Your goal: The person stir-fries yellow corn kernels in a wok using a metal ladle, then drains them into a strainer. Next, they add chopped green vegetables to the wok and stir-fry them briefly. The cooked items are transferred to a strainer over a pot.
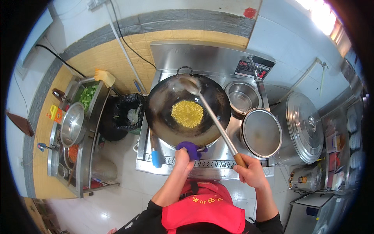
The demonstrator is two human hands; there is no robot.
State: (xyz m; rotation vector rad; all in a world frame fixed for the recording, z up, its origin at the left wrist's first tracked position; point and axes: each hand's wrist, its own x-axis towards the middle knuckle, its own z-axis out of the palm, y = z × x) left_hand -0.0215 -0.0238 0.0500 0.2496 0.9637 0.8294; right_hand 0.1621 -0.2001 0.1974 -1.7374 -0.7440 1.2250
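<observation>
A large dark wok [159, 111] sits on the stainless steel stove, with corn kernels [187, 114] pooled in a round patch at its bottom. My left hand [183, 160] grips the wok's near handle through a folded purple cloth [190, 149]. In my right hand [252, 172] is the wooden-ended handle of a long metal ladle [216, 121]. The ladle's bowl rests at or just above the far inner wall of the wok, beyond the corn; whether it touches cannot be told.
Right of the wok stand a steel pot [242, 96] and a strainer-topped container [261, 133], below a tap [253, 67]. A big lidded pot [305, 125] is farther right. A blue-ended tool [155, 156] lies left. Beyond are a lined bin [133, 114] and a counter with a metal bowl [72, 124].
</observation>
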